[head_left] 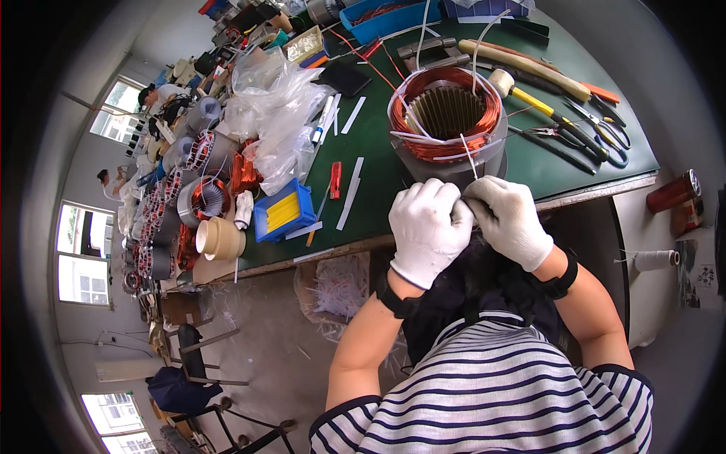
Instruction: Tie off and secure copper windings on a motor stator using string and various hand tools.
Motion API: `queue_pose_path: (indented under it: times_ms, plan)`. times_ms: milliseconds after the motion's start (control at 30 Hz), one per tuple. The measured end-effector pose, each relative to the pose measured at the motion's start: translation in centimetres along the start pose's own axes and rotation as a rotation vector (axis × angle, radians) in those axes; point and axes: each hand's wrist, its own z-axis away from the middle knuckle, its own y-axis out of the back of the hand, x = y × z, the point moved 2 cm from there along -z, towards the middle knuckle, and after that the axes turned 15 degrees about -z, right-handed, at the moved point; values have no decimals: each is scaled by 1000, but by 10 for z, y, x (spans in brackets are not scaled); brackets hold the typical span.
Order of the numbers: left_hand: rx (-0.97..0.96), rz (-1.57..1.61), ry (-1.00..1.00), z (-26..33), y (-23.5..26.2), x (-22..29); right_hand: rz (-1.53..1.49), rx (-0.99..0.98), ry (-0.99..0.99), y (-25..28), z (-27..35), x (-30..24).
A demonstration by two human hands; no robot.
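A motor stator with a grey housing stands near the table's front edge. Orange-red copper windings bulge from its top around a slotted core, bound with white ties. From the near rim, a thin white sleeved lead runs down towards me. My gloved right hand pinches its lower end. Close against it, my gloved left hand is closed with curled fingers; what it grips is hidden behind them. Other white leads rise from the far side of the windings.
On the right lie a yellow-handled hammer, scissors and pliers. A blue bin of yellow strips, a red-handled cutter, white strips and plastic bags are left. More stators crowd the far-left tables.
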Motion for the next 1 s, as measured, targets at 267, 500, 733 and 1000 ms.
queue_pose_path:
  times_ms: [267,500,733,1000]
  plan:
    - [316,-206,-223,-39,23,-27,-307,59,-439,39,28,3]
    - [226,-170,-388,-54,-1,-34,-543,-446,-98,81,32,-68]
    - [290,-173,-354,-55,-8,-20,111,-419,-410,74,131,-1]
    - [352,-125,-313,-58,-13,-19,354,-422,-389,87,142,2]
